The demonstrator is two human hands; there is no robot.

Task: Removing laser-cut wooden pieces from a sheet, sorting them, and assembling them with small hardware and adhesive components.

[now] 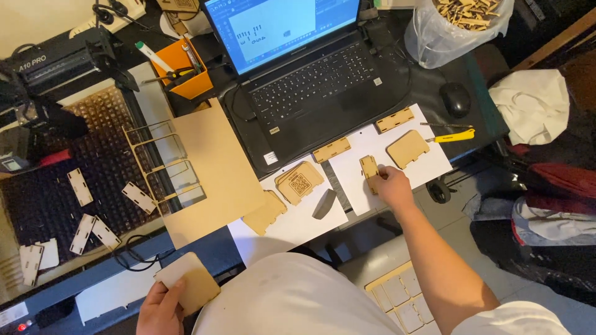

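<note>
A rounded wooden panel (189,282) is being gripped by the left hand (160,308), cut off at the lower edge. At centre right, a small wooden piece (370,170) is being pinched by the right hand (393,186), its fingertips partly hidden.

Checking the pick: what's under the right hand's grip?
A small notched wooden piece lies under the right hand, on a white sheet. Its lower end is hidden by the fingers.
</note>
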